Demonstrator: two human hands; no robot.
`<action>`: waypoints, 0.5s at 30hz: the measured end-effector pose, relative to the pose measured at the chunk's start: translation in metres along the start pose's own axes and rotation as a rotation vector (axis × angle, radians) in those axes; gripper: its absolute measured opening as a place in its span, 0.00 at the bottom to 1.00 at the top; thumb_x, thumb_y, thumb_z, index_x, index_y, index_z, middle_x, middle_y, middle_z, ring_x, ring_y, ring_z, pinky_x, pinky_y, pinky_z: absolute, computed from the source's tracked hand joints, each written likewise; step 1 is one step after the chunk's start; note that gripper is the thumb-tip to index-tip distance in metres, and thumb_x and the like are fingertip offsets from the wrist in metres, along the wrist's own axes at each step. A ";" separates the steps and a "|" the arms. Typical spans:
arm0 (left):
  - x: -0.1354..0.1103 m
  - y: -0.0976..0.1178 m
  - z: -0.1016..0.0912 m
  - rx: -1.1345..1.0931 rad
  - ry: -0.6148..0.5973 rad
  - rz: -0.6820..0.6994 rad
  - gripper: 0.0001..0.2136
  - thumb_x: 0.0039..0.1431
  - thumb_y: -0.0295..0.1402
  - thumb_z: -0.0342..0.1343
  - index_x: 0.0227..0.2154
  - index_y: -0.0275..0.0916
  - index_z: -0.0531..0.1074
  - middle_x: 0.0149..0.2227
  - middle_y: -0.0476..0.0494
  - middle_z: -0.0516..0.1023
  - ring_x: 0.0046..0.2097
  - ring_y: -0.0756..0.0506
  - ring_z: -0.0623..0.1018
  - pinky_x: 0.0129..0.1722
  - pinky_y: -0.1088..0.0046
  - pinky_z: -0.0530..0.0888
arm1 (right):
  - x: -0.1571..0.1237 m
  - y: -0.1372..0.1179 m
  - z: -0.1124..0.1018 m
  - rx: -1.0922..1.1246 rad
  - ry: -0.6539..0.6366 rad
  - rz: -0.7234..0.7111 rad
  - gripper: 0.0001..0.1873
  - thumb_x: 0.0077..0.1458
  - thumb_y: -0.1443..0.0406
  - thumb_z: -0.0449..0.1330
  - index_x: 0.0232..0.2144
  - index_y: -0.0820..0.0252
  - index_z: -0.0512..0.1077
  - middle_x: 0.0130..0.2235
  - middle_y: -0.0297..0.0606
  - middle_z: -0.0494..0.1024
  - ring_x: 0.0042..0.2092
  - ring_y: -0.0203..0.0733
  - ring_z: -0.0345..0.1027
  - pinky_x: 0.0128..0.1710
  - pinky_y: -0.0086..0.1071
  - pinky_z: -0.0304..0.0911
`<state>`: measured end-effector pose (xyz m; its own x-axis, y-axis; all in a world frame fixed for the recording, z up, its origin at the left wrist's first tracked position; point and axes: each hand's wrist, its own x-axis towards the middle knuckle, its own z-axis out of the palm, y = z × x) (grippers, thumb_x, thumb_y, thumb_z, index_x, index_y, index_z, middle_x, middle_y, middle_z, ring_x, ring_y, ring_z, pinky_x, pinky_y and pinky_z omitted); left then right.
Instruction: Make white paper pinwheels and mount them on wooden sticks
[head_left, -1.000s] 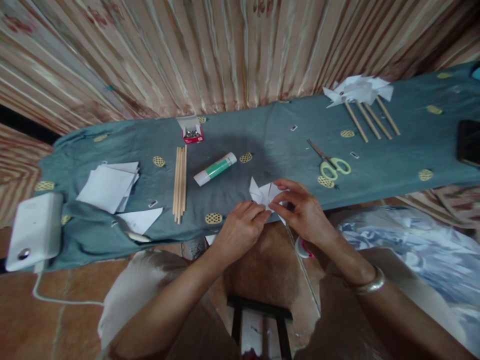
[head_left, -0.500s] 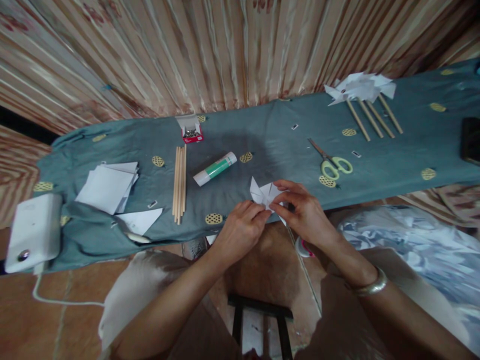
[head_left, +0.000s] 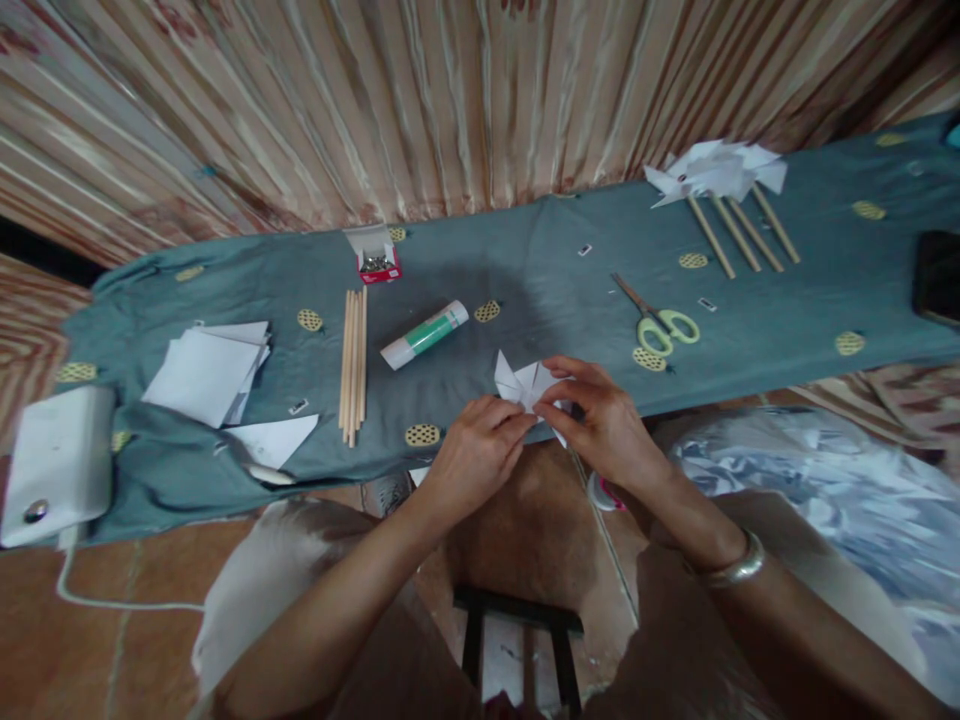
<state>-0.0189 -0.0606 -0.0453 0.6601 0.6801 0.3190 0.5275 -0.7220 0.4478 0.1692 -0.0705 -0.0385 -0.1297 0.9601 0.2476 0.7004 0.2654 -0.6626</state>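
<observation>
Both hands meet at tabletop (head_left: 750, 320) edge: left hand (head_left: 472, 455) and right hand (head_left: 604, 425) pinch-grip folded paper pinwheel (head_left: 523, 382), fingers curled.

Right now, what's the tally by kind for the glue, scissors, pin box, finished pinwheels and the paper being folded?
glue stick: 1
scissors: 1
pin box: 1
pinwheels on sticks: 4, going by the sticks
folded paper, held by left hand and right hand: 1
Total: 8
</observation>
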 end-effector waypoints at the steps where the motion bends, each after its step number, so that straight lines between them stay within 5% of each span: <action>1: 0.000 0.000 0.000 0.000 -0.002 -0.002 0.09 0.62 0.26 0.52 0.43 0.35 0.74 0.39 0.42 0.76 0.42 0.45 0.75 0.43 0.64 0.75 | 0.000 -0.001 0.000 0.004 0.012 -0.004 0.05 0.56 0.65 0.59 0.29 0.56 0.75 0.50 0.43 0.74 0.51 0.49 0.68 0.52 0.47 0.64; 15: 0.000 0.002 -0.001 0.000 0.015 -0.003 0.10 0.64 0.27 0.50 0.43 0.34 0.74 0.38 0.42 0.77 0.41 0.45 0.75 0.42 0.65 0.75 | -0.004 0.000 0.001 -0.008 -0.010 -0.087 0.15 0.55 0.71 0.53 0.39 0.53 0.78 0.55 0.42 0.70 0.55 0.50 0.64 0.54 0.50 0.64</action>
<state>-0.0180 -0.0618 -0.0435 0.6502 0.6842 0.3302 0.5295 -0.7198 0.4489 0.1693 -0.0744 -0.0406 -0.1972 0.9345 0.2964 0.6917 0.3469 -0.6334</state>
